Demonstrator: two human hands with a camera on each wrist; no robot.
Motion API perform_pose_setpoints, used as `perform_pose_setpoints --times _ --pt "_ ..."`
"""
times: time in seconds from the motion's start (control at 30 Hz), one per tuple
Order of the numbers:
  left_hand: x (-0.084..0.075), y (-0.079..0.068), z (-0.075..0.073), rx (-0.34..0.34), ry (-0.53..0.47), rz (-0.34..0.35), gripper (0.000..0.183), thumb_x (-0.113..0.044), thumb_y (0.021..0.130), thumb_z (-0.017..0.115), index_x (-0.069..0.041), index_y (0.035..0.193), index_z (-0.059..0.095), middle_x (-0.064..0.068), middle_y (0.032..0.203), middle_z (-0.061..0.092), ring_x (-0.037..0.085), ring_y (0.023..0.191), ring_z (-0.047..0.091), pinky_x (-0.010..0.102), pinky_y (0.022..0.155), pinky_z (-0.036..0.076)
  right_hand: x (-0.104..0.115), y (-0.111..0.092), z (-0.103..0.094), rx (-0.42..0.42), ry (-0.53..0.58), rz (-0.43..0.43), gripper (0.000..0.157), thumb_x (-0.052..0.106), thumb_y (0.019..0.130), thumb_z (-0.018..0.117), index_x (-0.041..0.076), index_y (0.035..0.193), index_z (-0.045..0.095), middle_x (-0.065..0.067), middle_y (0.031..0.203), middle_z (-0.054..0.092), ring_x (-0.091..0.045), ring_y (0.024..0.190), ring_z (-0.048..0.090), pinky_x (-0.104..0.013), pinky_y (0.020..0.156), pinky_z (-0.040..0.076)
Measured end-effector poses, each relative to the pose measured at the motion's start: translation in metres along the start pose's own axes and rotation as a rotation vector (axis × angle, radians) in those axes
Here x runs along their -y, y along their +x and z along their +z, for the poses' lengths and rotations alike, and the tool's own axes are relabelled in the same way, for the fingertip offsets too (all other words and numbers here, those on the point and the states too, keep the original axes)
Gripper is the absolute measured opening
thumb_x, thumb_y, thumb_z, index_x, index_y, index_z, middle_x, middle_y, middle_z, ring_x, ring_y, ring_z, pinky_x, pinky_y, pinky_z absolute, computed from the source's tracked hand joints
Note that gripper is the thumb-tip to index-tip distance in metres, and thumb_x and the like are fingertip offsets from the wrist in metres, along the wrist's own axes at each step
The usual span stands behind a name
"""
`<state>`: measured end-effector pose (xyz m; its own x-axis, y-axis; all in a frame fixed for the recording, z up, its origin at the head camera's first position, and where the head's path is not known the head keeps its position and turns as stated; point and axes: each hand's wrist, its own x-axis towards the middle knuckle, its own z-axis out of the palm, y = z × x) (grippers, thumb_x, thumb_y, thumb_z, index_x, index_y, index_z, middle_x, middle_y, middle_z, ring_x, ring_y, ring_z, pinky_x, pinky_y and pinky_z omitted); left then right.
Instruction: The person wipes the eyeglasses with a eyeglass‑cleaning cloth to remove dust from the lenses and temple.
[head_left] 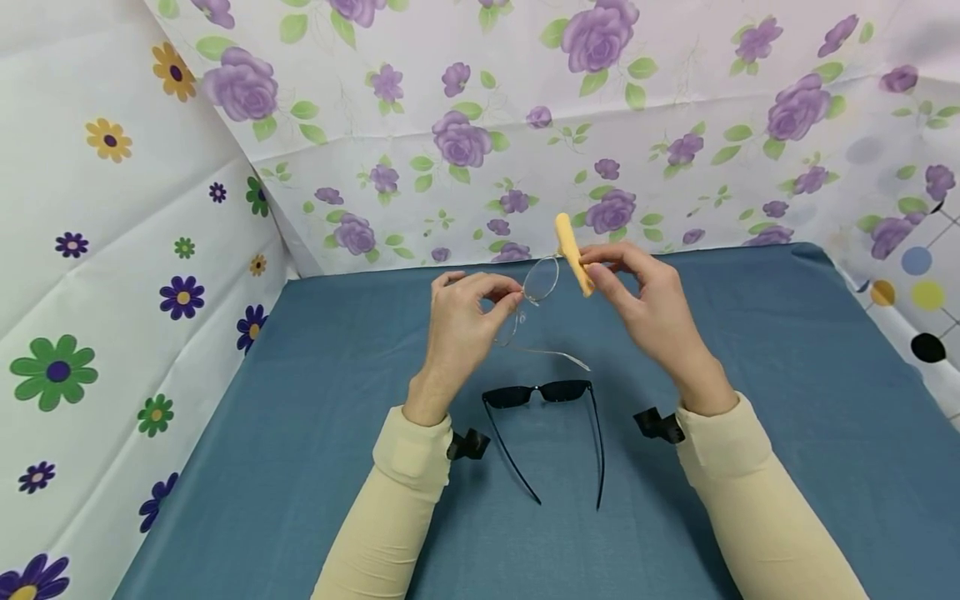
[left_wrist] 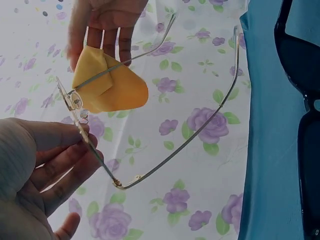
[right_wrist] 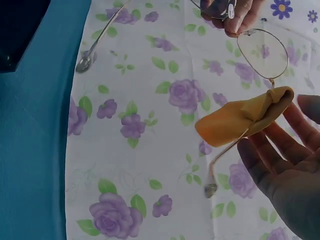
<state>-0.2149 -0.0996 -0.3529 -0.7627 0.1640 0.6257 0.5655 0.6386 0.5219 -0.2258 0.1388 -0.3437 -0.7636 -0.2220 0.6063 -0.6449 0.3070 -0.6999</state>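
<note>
My left hand (head_left: pixel 463 321) pinches the thin-rimmed eyeglasses (head_left: pixel 542 279) near the middle of the frame, holding them up over the blue cloth. Both temples are unfolded, as the left wrist view shows. A folded yellow wiping cloth (head_left: pixel 573 254) is held between the thumb and fingers of my right hand (head_left: pixel 654 310). In the right wrist view the yellow cloth (right_wrist: pixel 240 117) lies against one temple close to its hinge, and the temple's end sticks out below it. A clear lens (right_wrist: pixel 263 52) shows between the two hands.
Black sunglasses (head_left: pixel 566 391) with open temples lie on the blue tablecloth (head_left: pixel 300 467), between my forearms. White sheeting with purple flowers (head_left: pixel 461 140) hangs behind the table, and another flowered sheet (head_left: pixel 120 217) is along the left.
</note>
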Motion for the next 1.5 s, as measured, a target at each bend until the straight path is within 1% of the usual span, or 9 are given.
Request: perform_pose_setpoints --times 0.1,0.27,0.4,0.77,0.9,1.03,1.2,1.33,1.5 --pt "-0.001 0.0 0.0 0.004 -0.003 0.017 0.009 -0.018 0.096 0.077 -0.012 0.1 0.081 0.0 0.089 0.076 0.013 0.084 0.069 0.054 0.112 0.031 -0.001 0.001 -0.001 0.011 0.011 0.015 0.023 0.006 0.101 0.068 0.004 0.124 0.069 -0.006 0.126 0.069 -0.014 0.107 0.061 -0.025 0.09 0.046" --pt "-0.001 0.0 0.001 0.012 0.006 0.038 0.009 -0.019 0.096 0.077 -0.013 0.101 0.081 -0.002 0.087 0.074 0.012 0.083 0.067 0.054 0.115 0.028 -0.003 0.003 0.001 0.026 -0.096 0.005 0.038 0.006 0.096 0.074 0.004 0.134 0.066 -0.011 0.115 0.071 -0.019 0.103 0.063 -0.028 0.088 0.044" --pt "-0.001 0.0 0.001 -0.002 0.002 0.052 0.008 -0.018 0.096 0.077 -0.012 0.101 0.081 -0.001 0.087 0.074 0.012 0.083 0.067 0.056 0.114 0.029 -0.006 0.003 0.004 -0.008 -0.161 0.001 0.032 0.006 0.096 0.074 0.001 0.128 0.07 -0.013 0.11 0.072 -0.024 0.098 0.064 -0.032 0.084 0.044" --pt "0.003 0.003 -0.003 -0.124 -0.051 0.07 0.008 -0.016 0.098 0.075 -0.01 0.1 0.08 0.003 0.088 0.075 0.017 0.084 0.07 0.055 0.112 0.031 -0.007 0.004 0.001 -0.087 -0.231 0.007 0.031 0.006 0.093 0.075 -0.002 0.124 0.072 -0.018 0.106 0.072 -0.03 0.098 0.06 -0.045 0.087 0.043" --pt "0.005 0.003 -0.006 -0.15 -0.065 0.082 0.008 -0.014 0.098 0.075 -0.009 0.101 0.08 0.004 0.089 0.075 0.018 0.084 0.07 0.06 0.11 0.032 -0.009 0.004 -0.003 -0.087 -0.253 0.024 0.032 0.006 0.093 0.076 -0.002 0.124 0.072 -0.019 0.107 0.071 -0.032 0.099 0.061 -0.046 0.087 0.042" --pt "0.006 0.003 -0.008 -0.157 -0.066 0.079 0.008 -0.014 0.098 0.075 -0.008 0.101 0.08 0.004 0.089 0.075 0.018 0.085 0.07 0.061 0.11 0.032 -0.01 0.003 -0.007 -0.086 -0.264 0.038 0.031 0.006 0.094 0.075 0.0 0.125 0.072 -0.018 0.107 0.071 -0.03 0.096 0.061 -0.042 0.084 0.041" --pt "0.005 0.002 -0.007 -0.163 -0.061 0.08 0.008 -0.014 0.098 0.075 -0.008 0.101 0.08 0.005 0.09 0.075 0.019 0.085 0.07 0.06 0.11 0.032 -0.009 0.003 -0.009 -0.067 -0.24 0.064 0.031 0.007 0.096 0.074 0.001 0.127 0.071 -0.017 0.107 0.071 -0.028 0.095 0.06 -0.04 0.082 0.04" --pt "0.003 0.002 -0.006 -0.195 -0.059 0.083 0.009 -0.014 0.098 0.075 -0.007 0.1 0.08 0.006 0.091 0.076 0.02 0.086 0.07 0.058 0.111 0.032 -0.009 0.004 -0.012 -0.03 -0.191 0.117 0.033 0.011 0.099 0.072 0.002 0.13 0.069 -0.017 0.109 0.071 -0.024 0.093 0.06 -0.036 0.083 0.042" --pt "0.003 0.003 -0.006 -0.219 -0.067 0.081 0.008 -0.013 0.098 0.075 -0.006 0.1 0.08 0.007 0.091 0.076 0.021 0.085 0.07 0.054 0.111 0.031 -0.008 0.004 -0.02 0.039 -0.054 0.205 0.034 0.017 0.102 0.069 0.005 0.134 0.068 -0.011 0.107 0.073 -0.021 0.088 0.061 -0.027 0.079 0.046"
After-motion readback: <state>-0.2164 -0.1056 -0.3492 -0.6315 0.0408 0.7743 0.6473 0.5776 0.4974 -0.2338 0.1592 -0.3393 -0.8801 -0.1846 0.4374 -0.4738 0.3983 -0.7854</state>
